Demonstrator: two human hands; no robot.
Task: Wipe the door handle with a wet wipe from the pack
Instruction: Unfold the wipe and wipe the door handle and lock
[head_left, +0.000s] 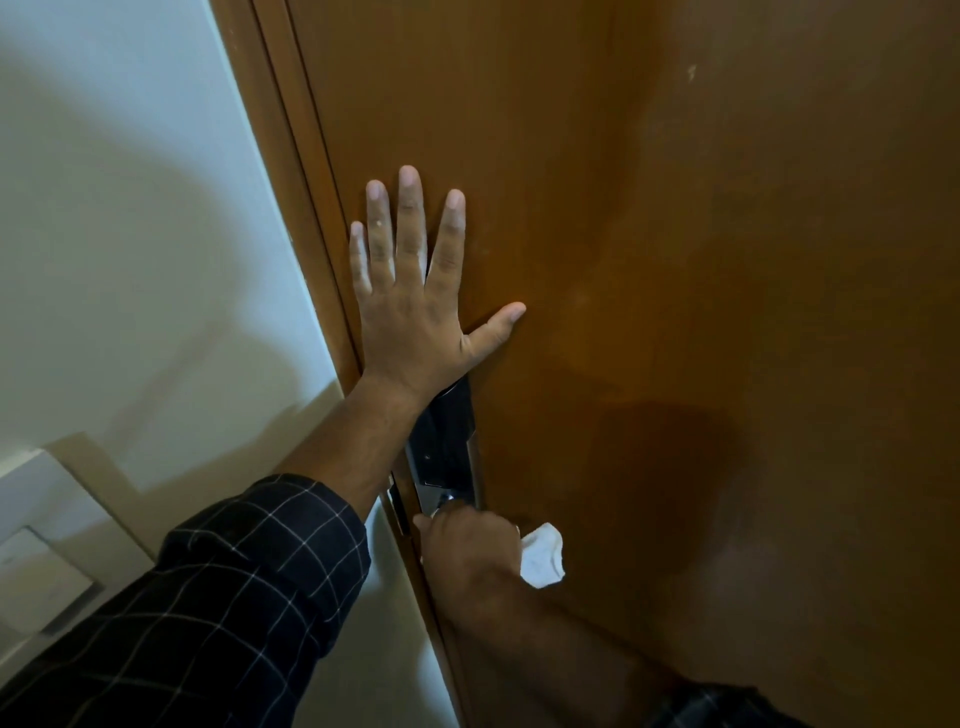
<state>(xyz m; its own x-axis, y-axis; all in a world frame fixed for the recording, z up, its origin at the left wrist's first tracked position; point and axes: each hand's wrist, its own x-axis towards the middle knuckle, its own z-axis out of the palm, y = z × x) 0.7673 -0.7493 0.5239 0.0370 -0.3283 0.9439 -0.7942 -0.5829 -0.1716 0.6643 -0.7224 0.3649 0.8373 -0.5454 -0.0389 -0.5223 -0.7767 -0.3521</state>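
My left hand (410, 291) lies flat on the brown door (675, 260), fingers spread, just above the black lock plate (441, 447). Lower down, my right hand (467, 540) is closed around the door handle, which is almost wholly hidden under it; only a bit of metal (441, 501) shows at the plate's lower end. A white wet wipe (543, 556) sticks out from the right side of that fist. The wipe pack is not in view.
The door frame (291, 182) runs diagonally at the left, beside a white wall (130, 208). A white wall switch plate (41, 566) sits at the lower left. My dark checked sleeve (218, 597) crosses the lower left.
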